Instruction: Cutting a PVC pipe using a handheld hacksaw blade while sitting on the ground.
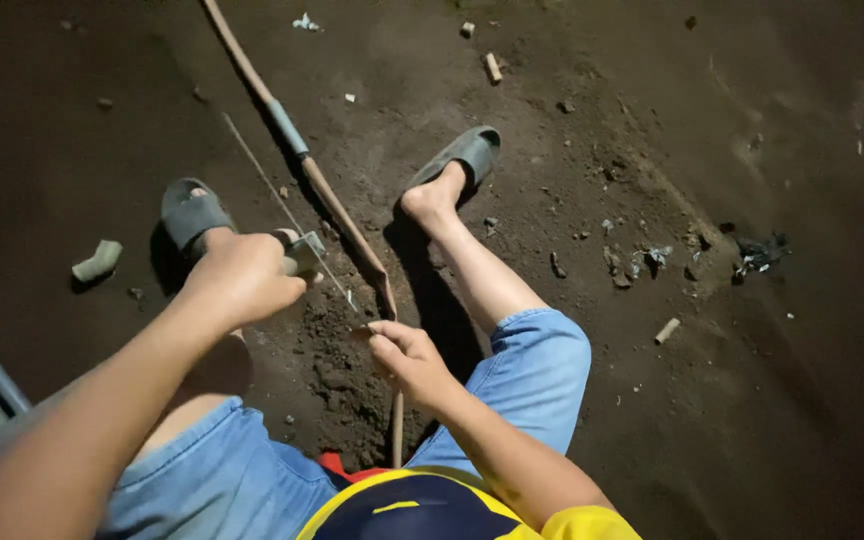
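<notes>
Because my left hand [244, 275] is curled into a fist, whatever small grey piece [305, 252] it clamps is mostly hidden; only an end pokes past my knuckles, with a thin wire [277, 195] running away from it. My right hand [407, 358] rests fingers together on the long stick [337, 215], whose near end vanishes behind my wrist, over loose dirt [337, 370]
</notes>
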